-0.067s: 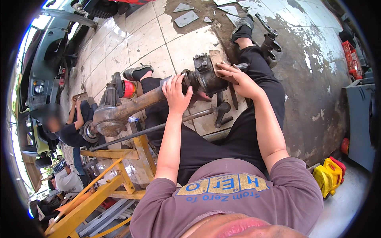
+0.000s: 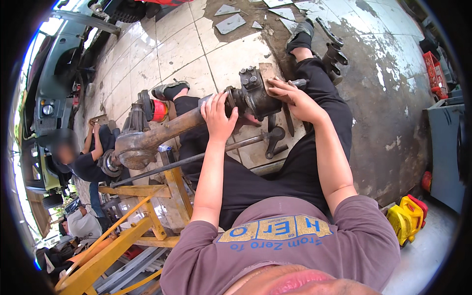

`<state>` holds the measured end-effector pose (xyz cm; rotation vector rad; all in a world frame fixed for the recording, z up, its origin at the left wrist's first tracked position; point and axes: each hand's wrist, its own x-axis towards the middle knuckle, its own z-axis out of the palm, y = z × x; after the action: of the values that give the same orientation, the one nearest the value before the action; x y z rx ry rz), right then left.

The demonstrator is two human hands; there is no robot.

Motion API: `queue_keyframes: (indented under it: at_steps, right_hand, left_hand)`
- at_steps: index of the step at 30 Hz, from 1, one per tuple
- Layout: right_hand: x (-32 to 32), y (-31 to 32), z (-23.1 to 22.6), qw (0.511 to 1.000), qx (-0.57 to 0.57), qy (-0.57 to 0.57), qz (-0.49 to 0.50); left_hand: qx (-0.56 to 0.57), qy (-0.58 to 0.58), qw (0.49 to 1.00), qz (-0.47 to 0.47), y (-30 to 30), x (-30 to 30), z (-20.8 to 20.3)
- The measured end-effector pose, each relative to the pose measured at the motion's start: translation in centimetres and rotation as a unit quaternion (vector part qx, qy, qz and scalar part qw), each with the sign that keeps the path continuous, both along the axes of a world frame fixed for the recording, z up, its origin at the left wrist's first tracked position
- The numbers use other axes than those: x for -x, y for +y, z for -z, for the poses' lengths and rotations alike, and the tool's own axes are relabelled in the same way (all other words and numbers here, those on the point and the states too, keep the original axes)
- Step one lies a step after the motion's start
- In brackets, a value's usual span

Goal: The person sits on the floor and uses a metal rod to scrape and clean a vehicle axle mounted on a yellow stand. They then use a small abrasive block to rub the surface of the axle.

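A rusty axle housing (image 2: pixel 172 130) stretches across in front of me, its round differential bulge (image 2: pixel 135 147) at the left. My left hand (image 2: pixel 219 115) lies over the tube beside a ring flange (image 2: pixel 231 97), fingers draped across it and thumb apart. At the right end sits a dark, bolted steering knuckle (image 2: pixel 255 91). My right hand (image 2: pixel 297 101) rests on that end by a flat plate (image 2: pixel 267 73), fingers stretched out. A skin-coloured patch shows below the tube, too hidden to identify. Under the axle runs a long rod (image 2: pixel 196 157) with a bracket (image 2: pixel 274 140) at its end.
A yellow frame (image 2: pixel 142 223) stands at lower left. Another person (image 2: pixel 88 160) sits at the left near a vehicle (image 2: pixel 51 108). Broken tiles (image 2: pixel 230 23) lie ahead; metal parts (image 2: pixel 336 59) lie beyond my right leg. A yellow toy-like object (image 2: pixel 405 219) is at right.
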<state>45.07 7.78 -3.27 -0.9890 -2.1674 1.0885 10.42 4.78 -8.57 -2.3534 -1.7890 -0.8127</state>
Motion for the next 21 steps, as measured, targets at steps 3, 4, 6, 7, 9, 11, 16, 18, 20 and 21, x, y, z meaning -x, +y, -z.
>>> queue_keyframes:
  at_steps: [3,4,6,7,9,11,16,18,20,21]
  right_hand:
    - [-0.2,-0.4,-0.6,0.999,0.003,-0.037,-0.011]
    - [-0.4,-0.5,-0.9,0.999,0.013,-0.046,-0.017]
    - [-0.7,-0.2,-1.2,0.999,0.029,-0.025,-0.023]
    - [-1.0,0.3,-0.9,0.999,0.04,0.0,-0.021]
    - [-1.0,1.3,-0.5,0.999,0.016,0.026,0.018]
    - [0.5,1.8,-0.8,0.993,-0.007,0.027,0.112]
    - [6.1,0.9,2.1,0.937,-0.248,-0.006,0.247]
    - [7.2,1.0,3.8,0.934,-0.238,-0.06,0.258]
    - [7.0,1.8,4.1,0.922,-0.271,-0.082,0.265]
    - [6.6,2.0,4.2,0.932,-0.246,-0.067,0.26]
  left_hand:
    - [-0.013,-0.003,1.0,0.005,0.0,0.0,0.0]
    - [-0.016,-0.005,1.0,0.006,0.0,-0.1,-0.1]
    - [-0.018,-0.003,1.0,0.006,0.0,0.0,-0.1]
    - [-0.022,-0.005,1.0,0.007,0.0,-0.2,-0.2]
    - [-0.017,-0.009,1.0,0.006,0.0,-0.2,-0.1]
    - [-0.015,-0.016,1.0,0.004,0.0,-0.1,-0.2]
    - [-0.002,-0.028,1.0,0.008,-0.2,-0.1,-0.6]
    - [0.002,-0.03,0.999,0.011,-0.2,0.1,-0.6]
    - [0.008,-0.036,0.999,0.016,-0.4,0.0,-0.8]
    - [0.015,-0.038,0.999,0.017,-0.4,-0.2,-0.9]
